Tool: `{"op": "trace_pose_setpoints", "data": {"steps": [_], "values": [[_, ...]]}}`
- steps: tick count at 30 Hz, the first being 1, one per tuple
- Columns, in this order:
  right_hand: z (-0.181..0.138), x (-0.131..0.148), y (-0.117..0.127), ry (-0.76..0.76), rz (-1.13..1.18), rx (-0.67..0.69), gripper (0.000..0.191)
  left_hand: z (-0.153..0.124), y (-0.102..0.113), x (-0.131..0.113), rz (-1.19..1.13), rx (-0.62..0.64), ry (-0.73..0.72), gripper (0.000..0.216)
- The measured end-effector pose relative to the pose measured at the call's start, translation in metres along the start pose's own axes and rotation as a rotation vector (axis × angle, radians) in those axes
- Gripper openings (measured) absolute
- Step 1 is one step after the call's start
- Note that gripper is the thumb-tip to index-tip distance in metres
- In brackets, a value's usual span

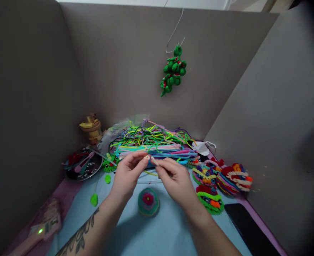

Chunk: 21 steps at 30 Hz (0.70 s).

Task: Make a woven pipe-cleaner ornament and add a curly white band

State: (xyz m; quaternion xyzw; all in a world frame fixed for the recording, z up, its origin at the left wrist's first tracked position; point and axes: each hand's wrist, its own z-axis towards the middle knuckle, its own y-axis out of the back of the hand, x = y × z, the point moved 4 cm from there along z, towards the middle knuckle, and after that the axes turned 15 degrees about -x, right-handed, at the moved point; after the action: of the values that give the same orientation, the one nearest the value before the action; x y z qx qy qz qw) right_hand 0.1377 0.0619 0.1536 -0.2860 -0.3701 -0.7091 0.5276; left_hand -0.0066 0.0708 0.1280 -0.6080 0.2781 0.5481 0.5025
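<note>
My left hand [129,173] and my right hand [174,177] meet above the light blue mat [157,231], fingers pinched together. Between the fingertips they hold a thin pale pipe cleaner [153,160]. Just below the hands on the mat lies a small round coiled piece [148,201] in teal, pink and red. Behind the hands lies a big heap of coloured pipe cleaners [154,142].
Finished fuzzy figures [221,179] lie right of the hands, a black phone [249,231] at the front right. A dark tray of bits [82,165] and a yellow figurine [91,128] stand at the left. A green bunch [173,71] hangs on the grey partition. Green scraps [94,200] dot the mat.
</note>
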Motion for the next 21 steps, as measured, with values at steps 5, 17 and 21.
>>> {"op": "trace_pose_setpoints", "data": {"steps": [5, 17, 21], "values": [[-0.005, -0.003, -0.008, -0.151, 0.074, 0.025, 0.017, -0.004, -0.001, -0.001, 0.008, -0.011, -0.04, 0.017], [-0.005, -0.014, -0.014, -0.194, -0.081, 0.07, 0.022, -0.002, -0.003, 0.008, -0.062, -0.039, 0.005, 0.015], [-0.005, -0.015, -0.014, -0.148, -0.104, 0.084, 0.022, -0.001, -0.003, 0.013, -0.085, -0.051, 0.027, 0.016]]}}
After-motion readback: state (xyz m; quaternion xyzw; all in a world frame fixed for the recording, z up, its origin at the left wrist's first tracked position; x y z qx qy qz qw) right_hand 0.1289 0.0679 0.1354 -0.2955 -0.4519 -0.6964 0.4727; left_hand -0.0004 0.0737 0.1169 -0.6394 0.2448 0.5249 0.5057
